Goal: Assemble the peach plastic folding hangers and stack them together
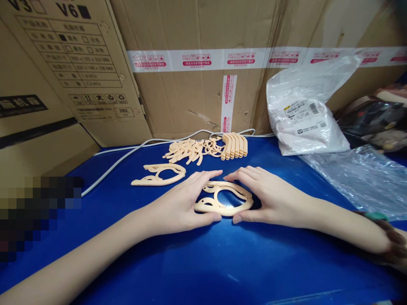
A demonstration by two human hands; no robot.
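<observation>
A beige plastic folding hanger [233, 212], folded up, lies flat on the blue table between my two hands. My left hand [187, 201] curls round its left end, thumb along the near edge and fingers over the far edge. At the other end my right hand [267, 197] holds it the same way, its thumb close to the left thumb. Beyond my left hand lies a second folded hanger [163, 182]. Farther back are a loose heap of beige hanger parts [187, 150] and a neat row of curved hanger arms [234, 146].
Large cardboard boxes [178, 101] stand along the back and left [104, 123]. A white cable [122, 163] runs behind the parts. At the right are a white plastic mailing bag [305, 127] and a sheet of clear plastic [365, 182]. The left edge is pixelated.
</observation>
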